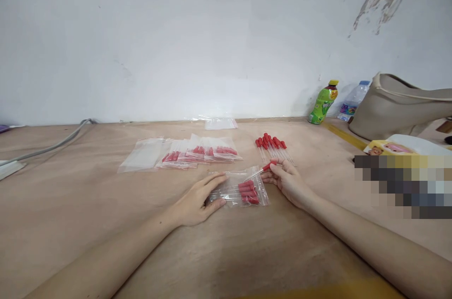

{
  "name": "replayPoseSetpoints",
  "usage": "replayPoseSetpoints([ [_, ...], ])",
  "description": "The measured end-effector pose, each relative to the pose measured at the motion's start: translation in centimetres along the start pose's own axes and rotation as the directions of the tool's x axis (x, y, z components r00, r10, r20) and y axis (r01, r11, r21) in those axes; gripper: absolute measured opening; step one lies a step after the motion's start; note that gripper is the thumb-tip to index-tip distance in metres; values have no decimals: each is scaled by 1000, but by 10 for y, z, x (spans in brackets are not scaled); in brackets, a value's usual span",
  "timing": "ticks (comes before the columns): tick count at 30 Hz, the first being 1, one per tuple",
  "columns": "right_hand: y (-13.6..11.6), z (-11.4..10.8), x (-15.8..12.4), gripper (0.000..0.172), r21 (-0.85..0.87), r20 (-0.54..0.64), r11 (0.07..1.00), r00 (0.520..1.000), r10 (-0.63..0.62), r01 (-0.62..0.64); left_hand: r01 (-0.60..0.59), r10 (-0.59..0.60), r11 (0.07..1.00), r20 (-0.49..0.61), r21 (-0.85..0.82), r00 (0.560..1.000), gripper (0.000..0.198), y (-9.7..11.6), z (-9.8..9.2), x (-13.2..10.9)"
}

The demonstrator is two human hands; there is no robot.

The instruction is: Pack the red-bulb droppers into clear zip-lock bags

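In front of me a clear zip bag (233,195) lies on the table, with several red-bulbed glass droppers (249,192) inside it. My left hand (201,197) grips the bag's left end, thumb below and fingers above. Between the thumb and fingers of my right hand (286,179) is another dropper (267,166), held by its red bulb. Its glass tube points left and down at the bag's open end. Just beyond that hand, a pile of loose droppers (271,142) lies with the red bulbs toward the wall.
Filled zip bags (197,150) overlap behind my left hand, beside flat bags (141,153). Another bag (221,124) lies by the wall. At the right are a green bottle (323,103), a clear bottle (355,101), a beige bag (391,106) and a yellow packet (383,147). A grey cable (67,139) runs left.
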State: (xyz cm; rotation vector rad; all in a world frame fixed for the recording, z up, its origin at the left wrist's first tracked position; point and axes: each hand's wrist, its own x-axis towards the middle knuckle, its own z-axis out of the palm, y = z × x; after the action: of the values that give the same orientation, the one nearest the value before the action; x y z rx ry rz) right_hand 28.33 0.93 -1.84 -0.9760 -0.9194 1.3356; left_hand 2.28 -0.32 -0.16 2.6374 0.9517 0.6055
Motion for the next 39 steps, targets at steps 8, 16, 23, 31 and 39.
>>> replayPoseSetpoints([
  [8, 2, -13, 8, 29, -442, 233, 886, 972, -37, 140, 4, -4, 1000, 7, -3, 1000, 48, 0, 0, 1],
  [16, 1, -2, 13, 27, -493, 386, 832, 921, -54, 255, -10, 10, 1000, 2, 16, 1000, 46, -1, 0, 2],
  [23, 8, 10, 11, 18, -587, 311, 754, 942, -128, 296, -29, 29, 1000, -4, 7, 1000, 45, -1, 0, 2],
  [31, -1, 8, 8, 30, -472, 158, 881, 985, 67, 16, -31, 31, 1000, -11, -2, 999, 45, 1, -1, 2],
  [39, -11, 6, 2, 23, -368, 305, 930, 944, 129, -8, -57, 57, 998, 19, -26, 998, 48, -1, -1, 0],
])
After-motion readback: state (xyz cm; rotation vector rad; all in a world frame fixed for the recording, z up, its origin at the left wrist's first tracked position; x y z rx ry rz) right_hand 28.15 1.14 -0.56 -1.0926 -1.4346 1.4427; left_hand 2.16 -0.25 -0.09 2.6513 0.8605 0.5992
